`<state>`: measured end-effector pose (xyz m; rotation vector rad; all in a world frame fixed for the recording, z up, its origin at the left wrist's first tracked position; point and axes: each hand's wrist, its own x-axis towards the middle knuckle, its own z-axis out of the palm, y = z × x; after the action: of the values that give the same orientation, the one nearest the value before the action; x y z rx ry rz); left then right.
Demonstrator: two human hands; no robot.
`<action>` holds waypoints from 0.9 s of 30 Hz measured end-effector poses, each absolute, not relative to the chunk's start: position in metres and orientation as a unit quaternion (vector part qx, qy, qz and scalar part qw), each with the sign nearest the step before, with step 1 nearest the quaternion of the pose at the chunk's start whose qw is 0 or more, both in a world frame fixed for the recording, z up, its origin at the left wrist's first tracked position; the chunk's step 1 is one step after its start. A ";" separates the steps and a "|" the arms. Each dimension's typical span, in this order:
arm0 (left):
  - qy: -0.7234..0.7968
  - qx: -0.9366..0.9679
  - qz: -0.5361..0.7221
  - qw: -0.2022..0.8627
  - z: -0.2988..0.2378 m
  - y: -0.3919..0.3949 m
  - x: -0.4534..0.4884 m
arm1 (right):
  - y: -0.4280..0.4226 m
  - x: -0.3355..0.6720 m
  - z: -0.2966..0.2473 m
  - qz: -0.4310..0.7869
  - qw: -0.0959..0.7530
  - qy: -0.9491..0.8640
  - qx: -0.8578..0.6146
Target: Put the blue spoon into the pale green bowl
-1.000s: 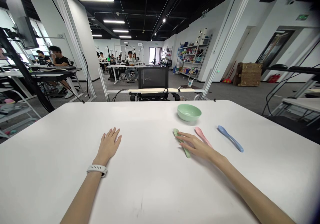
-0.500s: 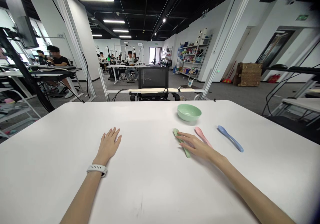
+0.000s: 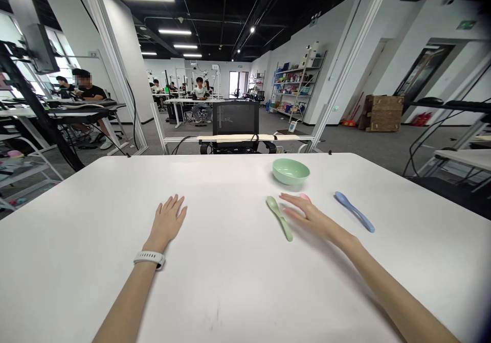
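My left hand (image 3: 168, 221) lies flat on the white table (image 3: 215, 271), fingers stretched out and holding nothing. My right hand (image 3: 309, 215) hovers over a pink spoon (image 3: 305, 197), its fingers apart and nothing in them. Most of that spoon is hidden beneath the hand; just the bowl end shows. Left of my right fingertips a green spoon (image 3: 280, 219) lies slanted on the table. A blue spoon (image 3: 355, 212) rests farther to the right. Behind the spoons stands a light green bowl (image 3: 290, 172), upright.
A metal frame post (image 3: 347, 62) rises beyond the table's far edge on the right. Past that edge stands a black mesh chair (image 3: 235, 119). Several people sit at desks in the background. A wooden crate (image 3: 383, 113) is on the floor at right.
My right hand has moved right and slightly away from me, off the green spoon and over the pink one. The green spoon is now uncovered. My left hand has stayed in place.
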<state>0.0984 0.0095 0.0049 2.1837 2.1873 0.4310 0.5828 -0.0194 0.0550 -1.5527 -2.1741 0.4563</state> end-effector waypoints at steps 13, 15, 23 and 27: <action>0.703 0.697 0.143 0.009 0.004 0.009 0.101 | 0.023 0.705 0.002 0.030 0.266 -0.686 -0.677; 0.704 0.695 0.145 0.005 0.004 0.009 0.102 | 0.028 0.708 -0.007 0.040 0.260 -0.690 -0.674; 0.701 0.698 0.144 0.007 0.004 0.008 0.101 | 0.032 0.711 -0.016 0.065 0.262 -0.676 -0.686; 0.702 0.697 0.147 0.002 0.003 0.008 0.101 | 0.034 0.713 -0.019 0.062 0.267 -0.678 -0.682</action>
<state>0.1015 0.0083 0.0031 2.1866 2.2012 0.4616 0.7130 0.0339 -0.0191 -1.8408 -1.8288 0.1681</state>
